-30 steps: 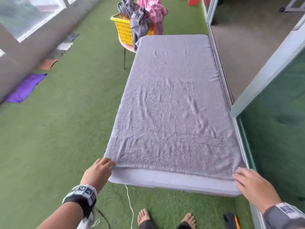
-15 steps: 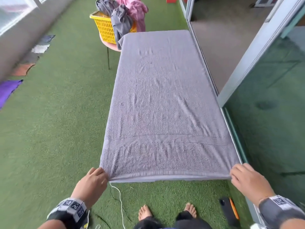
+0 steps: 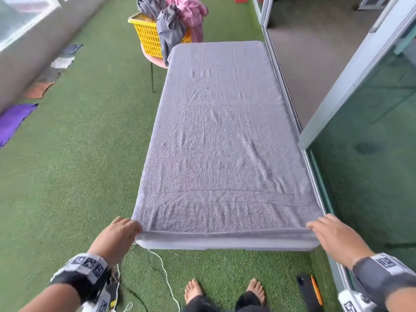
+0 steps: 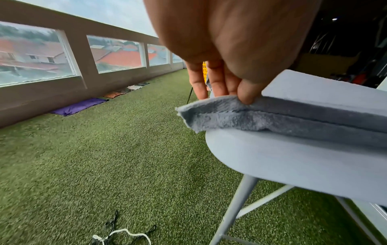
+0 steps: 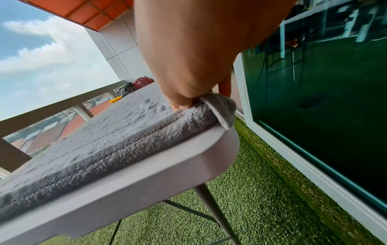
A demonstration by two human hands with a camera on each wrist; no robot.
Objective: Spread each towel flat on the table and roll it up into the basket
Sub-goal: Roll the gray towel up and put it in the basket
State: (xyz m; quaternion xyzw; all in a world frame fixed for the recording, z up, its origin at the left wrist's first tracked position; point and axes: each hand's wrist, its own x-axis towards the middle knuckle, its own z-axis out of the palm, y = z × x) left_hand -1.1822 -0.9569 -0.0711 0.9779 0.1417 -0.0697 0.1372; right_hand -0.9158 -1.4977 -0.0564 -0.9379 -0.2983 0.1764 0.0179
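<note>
Since half a second ago we have carried the towel's (image 3: 221,136) near hem back up from hanging over the front edge, so that it now lies folded onto the worktop (image 3: 227,244), whose pale front rim shows bare again. We judge the towel soft, light and limp, a thick terry that sags wherever it is unsupported (it will not slide far on itself), so the two near corners are the right places to take hold for an even first turn. Our left hand (image 3: 117,237) pinches the near left corner, fingers (image 4: 248,92) on top of the doubled hem; our right hand (image 3: 333,237) grasps the near right corner, cloth bunched under it in the right wrist view. The towel lies spread along the whole worktop, stretching away from both hands, with only the turned hem at our grip. Beyond the far left corner stands the yellow basket (image 3: 146,34), heaped with grey and pink towels (image 3: 177,21). Around it all is green turf (image 3: 78,154).
</note>
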